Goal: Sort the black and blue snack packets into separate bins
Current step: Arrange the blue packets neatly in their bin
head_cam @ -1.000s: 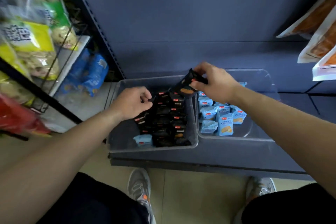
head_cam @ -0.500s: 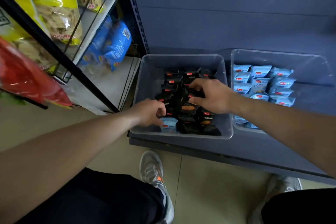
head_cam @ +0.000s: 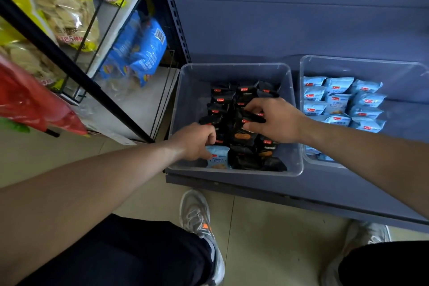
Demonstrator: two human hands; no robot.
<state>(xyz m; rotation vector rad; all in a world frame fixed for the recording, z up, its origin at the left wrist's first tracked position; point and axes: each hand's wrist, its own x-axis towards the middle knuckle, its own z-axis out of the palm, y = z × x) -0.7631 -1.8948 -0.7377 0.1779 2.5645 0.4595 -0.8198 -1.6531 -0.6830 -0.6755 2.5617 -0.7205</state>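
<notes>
The left clear bin (head_cam: 232, 68) holds several black packets (head_cam: 221, 96) and one blue packet (head_cam: 217, 158) at its front left corner. My left hand (head_cam: 197, 139) is curled over the blue packet's top edge, fingertips pinching it. My right hand (head_cam: 276, 121) reaches over the middle of the same bin, thumb and fingers closed on a black packet (head_cam: 242, 133) that lies on top of the pile. The right clear bin (head_cam: 362, 61) is filled with rows of blue packets (head_cam: 341, 102).
Both bins stand on a low dark blue shelf (head_cam: 267, 189) against a blue back panel. To the left is a wire rack (head_cam: 97, 90) with large blue, yellow and red snack bags. My two shoes (head_cam: 197, 216) rest on the tiled floor below.
My right hand carried a black packet from over the right bin down onto the pile in the left bin. My left hand moved to the front corner onto the blue packet.
</notes>
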